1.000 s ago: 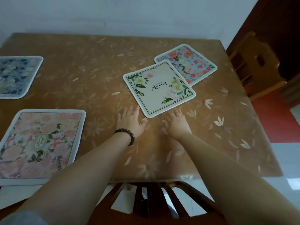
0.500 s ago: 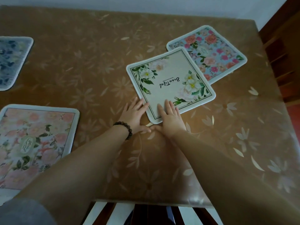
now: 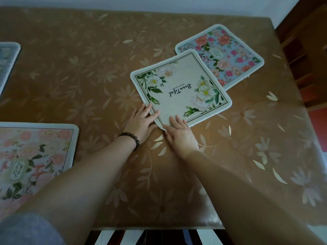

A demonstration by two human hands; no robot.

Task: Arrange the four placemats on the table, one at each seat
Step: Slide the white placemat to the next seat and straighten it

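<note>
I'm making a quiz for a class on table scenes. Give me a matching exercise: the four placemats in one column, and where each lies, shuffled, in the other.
Column 1
1. cream placemat
2. blue rose placemat
3. pink placemat
4. grey placemat

Column 2
A. at the left edge of the view, near side
B. far right, partly under another mat
C. under the fingers of both hands, middle of the table
D. at the left edge of the view, far side, mostly cut off

Pairs: 1-C, 2-B, 3-A, 4-D
</note>
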